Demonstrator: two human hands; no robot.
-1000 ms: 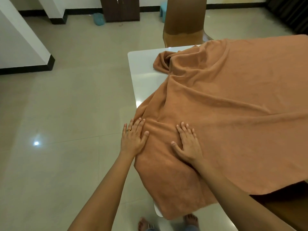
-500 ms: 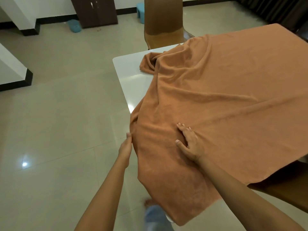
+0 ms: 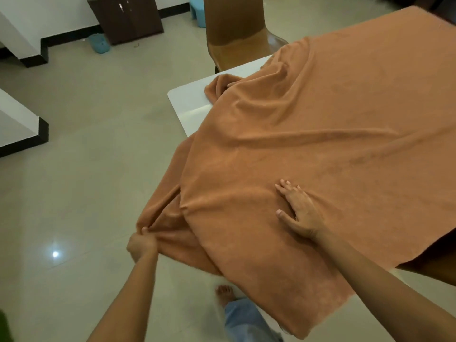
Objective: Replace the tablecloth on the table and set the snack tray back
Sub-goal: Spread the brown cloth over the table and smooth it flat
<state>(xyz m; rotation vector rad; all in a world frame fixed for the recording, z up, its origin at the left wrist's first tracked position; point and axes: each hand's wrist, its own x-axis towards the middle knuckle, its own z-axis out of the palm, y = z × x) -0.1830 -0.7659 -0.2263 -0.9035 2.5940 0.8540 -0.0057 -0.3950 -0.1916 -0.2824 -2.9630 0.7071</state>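
Head cam, looking down over a pale glossy tile floor [image 3: 86, 144] w/ a light glare spot at lower left. Biggest thing after that is the orange-brown tablecloth [image 3: 320, 144]. It's spread over most of the white table [image 3: 187, 104], rumpled w/ long creases. The far-left corner of the cloth is bunched up, so that corner of the tabletop is bare. Its near corner hangs off the table's edge down toward the floor.

Brown chair [image 3: 234, 33] is tucked in at the far side, touching the table edge. A dark wood cabinet [image 3: 128, 18] stands by the back wall.

Right hand [image 3: 299, 211] lies flat on the cloth over the tabletop, fingers straight and spread, not gripping anything. Left hand [image 3: 140, 244] is off the table's left side, fist clenched round a bunched fold of cloth (pulled taut out over the floor, tbh).

Small stuff: a blue tub [image 3: 98, 44] beside the cabinet and a blue stool [image 3: 197, 6] behind the chair. A bare foot [image 3: 223, 293] w/ a light-blue trouser leg [image 3: 244, 319] is at the bottom.
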